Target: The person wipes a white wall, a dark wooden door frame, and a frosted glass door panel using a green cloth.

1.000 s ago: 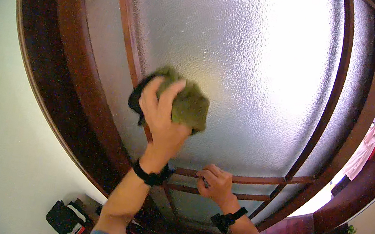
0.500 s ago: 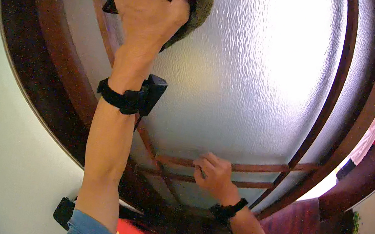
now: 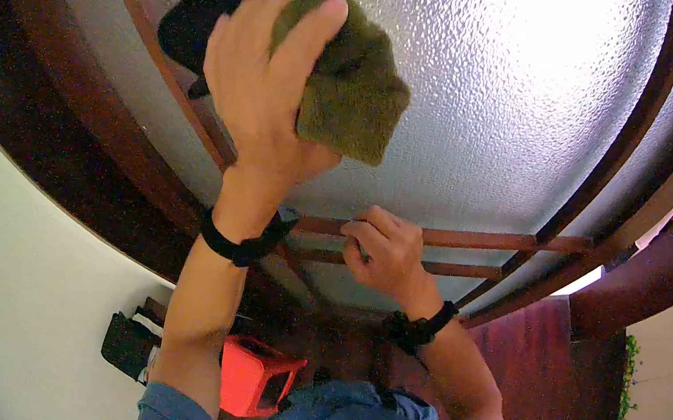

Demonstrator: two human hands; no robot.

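My left hand [image 3: 264, 85] is raised against a pane of frosted, textured glass [image 3: 457, 141]. Its fingers press on an olive-green cloth [image 3: 355, 96] that lies folded over the glass. A black piece [image 3: 199, 19], which I cannot identify, sticks out on the hand's left side. Lower down, my right hand [image 3: 383, 250] is loosely curled in front of a reddish-brown wooden crossbar [image 3: 475, 239], with nothing seen in its fingers. Whether it touches the bar I cannot tell. Both wrists wear black straps.
Dark wooden framing [image 3: 104, 97] surrounds the glass, with a pale wall [image 3: 12, 261] to the left. Below stand a red plastic stool [image 3: 252, 380] and a black object [image 3: 128, 344]. A reddish wooden floor [image 3: 520, 341] lies to the right, near green leaves [image 3: 624, 396].
My left hand has moved down the glass with the cloth, and more of the cloth shows. My right hand stays by the crossbar. The view has tilted, bringing the stool more into sight.
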